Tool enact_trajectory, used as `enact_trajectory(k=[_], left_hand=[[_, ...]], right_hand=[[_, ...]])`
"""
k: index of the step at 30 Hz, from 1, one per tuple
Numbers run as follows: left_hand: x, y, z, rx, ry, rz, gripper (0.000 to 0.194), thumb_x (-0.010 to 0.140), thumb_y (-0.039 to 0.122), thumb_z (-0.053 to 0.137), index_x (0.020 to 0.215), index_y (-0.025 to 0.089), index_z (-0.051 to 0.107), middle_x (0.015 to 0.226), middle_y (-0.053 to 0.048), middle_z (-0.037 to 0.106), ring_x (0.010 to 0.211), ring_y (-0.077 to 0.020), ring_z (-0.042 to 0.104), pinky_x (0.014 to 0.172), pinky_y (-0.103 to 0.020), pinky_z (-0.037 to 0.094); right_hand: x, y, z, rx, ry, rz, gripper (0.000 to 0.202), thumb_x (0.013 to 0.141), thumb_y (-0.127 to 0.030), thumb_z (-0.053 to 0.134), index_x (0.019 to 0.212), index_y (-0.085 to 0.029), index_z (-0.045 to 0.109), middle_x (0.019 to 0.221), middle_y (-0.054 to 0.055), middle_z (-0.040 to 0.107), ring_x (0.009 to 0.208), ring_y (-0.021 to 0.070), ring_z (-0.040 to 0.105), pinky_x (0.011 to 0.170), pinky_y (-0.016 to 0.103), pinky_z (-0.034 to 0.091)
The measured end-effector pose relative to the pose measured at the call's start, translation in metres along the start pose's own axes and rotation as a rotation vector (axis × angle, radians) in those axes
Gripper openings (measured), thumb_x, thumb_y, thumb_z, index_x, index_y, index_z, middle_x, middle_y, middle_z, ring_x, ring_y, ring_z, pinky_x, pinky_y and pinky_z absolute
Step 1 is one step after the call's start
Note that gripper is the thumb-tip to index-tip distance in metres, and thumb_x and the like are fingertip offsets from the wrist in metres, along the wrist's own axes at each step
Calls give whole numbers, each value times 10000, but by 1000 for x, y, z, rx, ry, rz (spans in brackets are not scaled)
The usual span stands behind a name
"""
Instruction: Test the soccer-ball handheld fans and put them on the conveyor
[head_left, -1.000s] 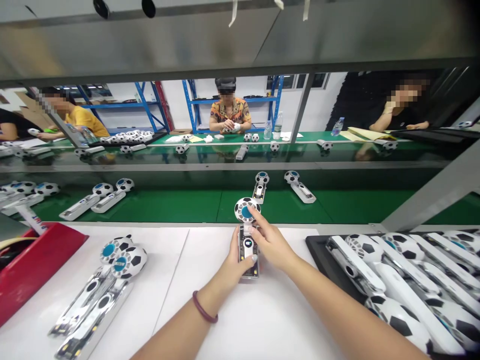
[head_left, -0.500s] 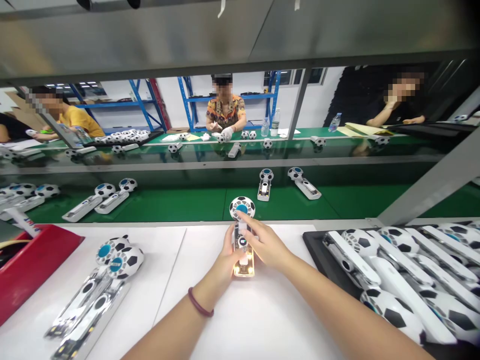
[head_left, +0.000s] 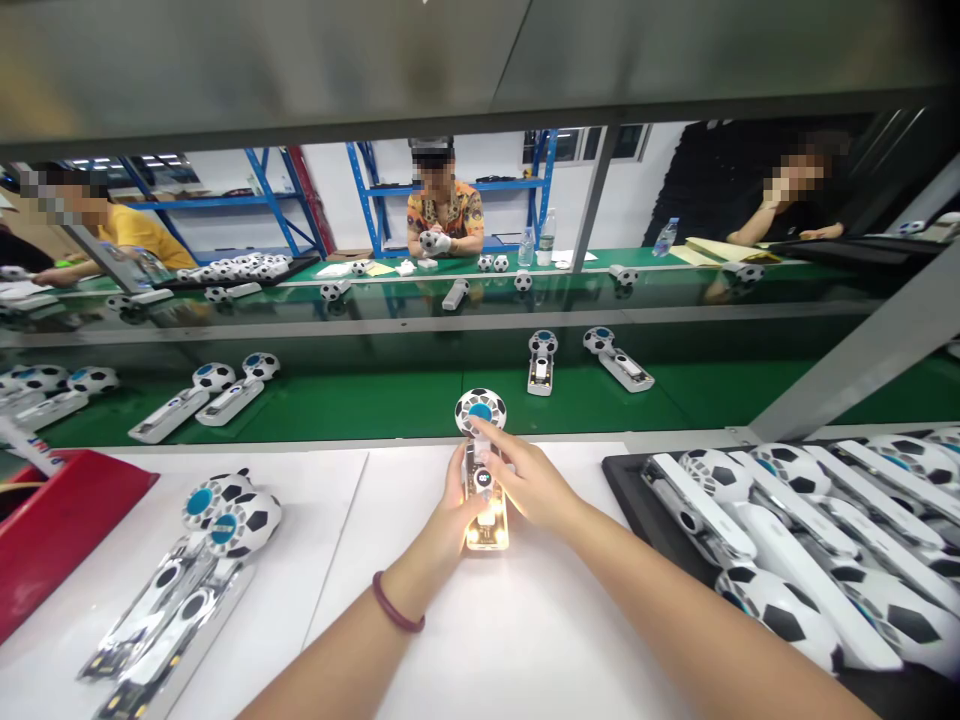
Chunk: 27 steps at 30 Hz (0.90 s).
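Note:
A handheld fan (head_left: 488,518) with a round football-patterned head and a see-through handle is upright between my hands, its head pointing away from me. The small round display reads 100, and warm lights glow at the handle's lower end. My left hand (head_left: 456,505) wraps the handle from the left, thumb across its front. My right hand (head_left: 531,482) closes on it from the right, with fingers at the lower edge of the head and on the upper handle. Two similar fans (head_left: 196,604) lie side by side on the white table (head_left: 341,600) to my left.
A black tray (head_left: 626,490) packed with several fans lies at my right. The red bin (head_left: 75,530) stands at far left. Several fans rest on the green conveyor (head_left: 390,395) ahead. Across it sits a co-worker (head_left: 444,215) holding a football-patterned head; a slanted grey post (head_left: 847,345) rises at right.
The lights in the fan's handle glow brighter. Fans on the near conveyor have shifted slightly right. The co-worker opposite has raised a football-patterned head. My hands keep nearly the same hold.

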<state>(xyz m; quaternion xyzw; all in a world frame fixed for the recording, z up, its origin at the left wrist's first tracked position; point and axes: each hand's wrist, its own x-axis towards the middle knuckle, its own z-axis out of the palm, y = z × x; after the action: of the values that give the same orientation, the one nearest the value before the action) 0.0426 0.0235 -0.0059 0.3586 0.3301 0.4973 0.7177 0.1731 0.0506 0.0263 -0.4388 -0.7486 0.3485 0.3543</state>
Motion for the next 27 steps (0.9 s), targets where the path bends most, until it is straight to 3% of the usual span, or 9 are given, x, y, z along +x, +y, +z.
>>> enact_trajectory(k=[6, 10, 19, 27], left_hand=[[-1, 2, 0, 4, 15, -5, 947, 615, 341, 725, 1353, 242, 139, 1323, -131, 416, 1182, -298, 433, 951, -416, 393], [-1, 0, -2, 40, 5, -3, 880, 670, 340, 679, 1352, 278, 126, 1277, -119, 455, 1062, -295, 523, 838, -428, 461], [0, -1, -4, 38, -7, -8, 843, 687, 312, 661, 1344, 277, 134, 1225, -98, 489, 1016, -250, 542, 811, -363, 468], [2, -6, -10, 98, -93, 7, 912, 684, 381, 662, 1360, 307, 54, 1105, -89, 539, 748, -206, 597, 674, -368, 490]], right_hand=[[0, 1, 0, 1, -3, 11, 428, 888, -324, 382, 1314, -354, 376, 1329, -21, 466, 1195, 206, 446, 959, 393, 392], [0, 1, -1, -2, -5, -10, 429, 888, -313, 379, 1317, -330, 383, 1310, -10, 487, 1186, 199, 455, 966, 379, 384], [0, 0, 0, 19, -3, 26, 426, 885, -307, 380, 1309, -345, 390, 1294, -7, 502, 1153, 208, 483, 937, 393, 409], [0, 0, -2, 15, 5, -8, 421, 886, -309, 384, 1306, -339, 397, 1292, -12, 505, 1150, 193, 484, 945, 374, 400]])
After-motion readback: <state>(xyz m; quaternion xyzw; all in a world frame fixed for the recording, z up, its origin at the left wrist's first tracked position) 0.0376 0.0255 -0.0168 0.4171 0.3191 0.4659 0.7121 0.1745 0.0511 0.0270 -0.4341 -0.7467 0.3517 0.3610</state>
